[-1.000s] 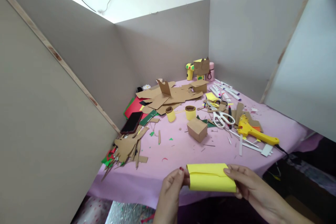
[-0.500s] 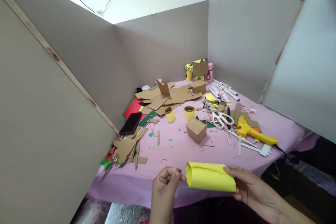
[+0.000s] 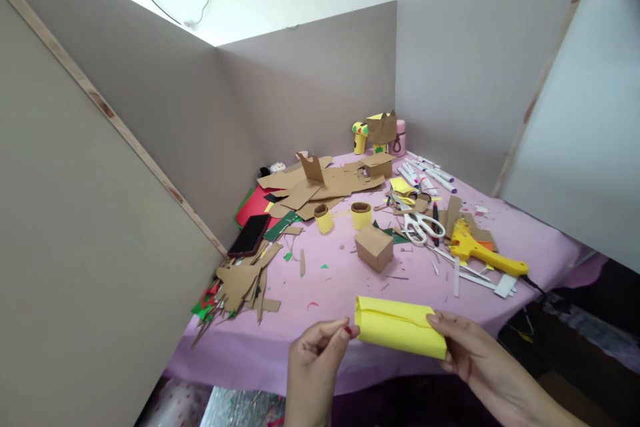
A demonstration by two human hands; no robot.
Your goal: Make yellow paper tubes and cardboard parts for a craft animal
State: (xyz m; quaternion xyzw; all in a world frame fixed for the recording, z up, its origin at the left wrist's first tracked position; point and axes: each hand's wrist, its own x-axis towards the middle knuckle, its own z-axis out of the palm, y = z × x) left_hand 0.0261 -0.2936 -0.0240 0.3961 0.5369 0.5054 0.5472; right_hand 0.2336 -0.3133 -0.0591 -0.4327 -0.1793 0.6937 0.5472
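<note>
A rolled yellow paper tube (image 3: 400, 332) lies sideways above the table's front edge, its long overlapping seam facing up. My right hand (image 3: 467, 347) grips its right end, thumb on top and fingers underneath. At the tube's left end is my left hand (image 3: 320, 353), thumb and fingers pinched together with the tips at the rim. Whether anything is between those fingertips is hidden. Beyond the tube stands a small closed cardboard box (image 3: 374, 250). Two short yellow-wrapped cardboard rings, a left one (image 3: 324, 221) and a right one (image 3: 361, 217), stand farther back.
Right of the box lie white-handled scissors (image 3: 423, 227) and a yellow glue gun (image 3: 483, 255) with its cord over the edge. Cardboard scraps (image 3: 240, 283) and a phone (image 3: 249, 235) lie at left. Several markers (image 3: 430, 173) lie at the back right. Grey panels (image 3: 310, 87) enclose the table.
The tube has risen slightly and rolled, so its left opening shows less and its seam shows more. My left fingertips have moved right, up to its rim.
</note>
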